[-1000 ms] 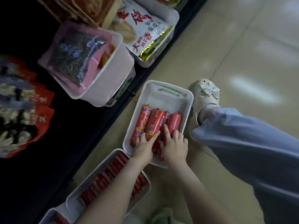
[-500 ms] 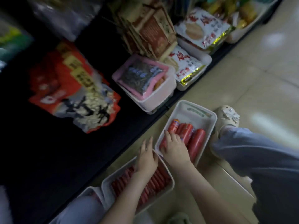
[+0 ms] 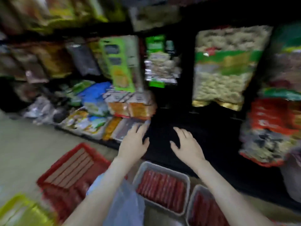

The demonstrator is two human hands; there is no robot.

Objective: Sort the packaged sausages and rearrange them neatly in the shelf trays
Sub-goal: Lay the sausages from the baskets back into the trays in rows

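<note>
floor: pale beige tiled floor (image 3: 24, 144), lower left | furniture: dark black shelving unit (image 3: 203, 136), several tiers across the back | stock: blurred colourful snack bags (image 3: 224, 70) crowd its tiers | light: dim, recesses in deep shadow

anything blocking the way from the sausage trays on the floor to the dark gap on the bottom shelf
Nothing visible does. The two sausage trays sit on the floor right before the dark shelf gap; only the open left hand and right hand hover by it, holding nothing. The frame is blurred.
</note>
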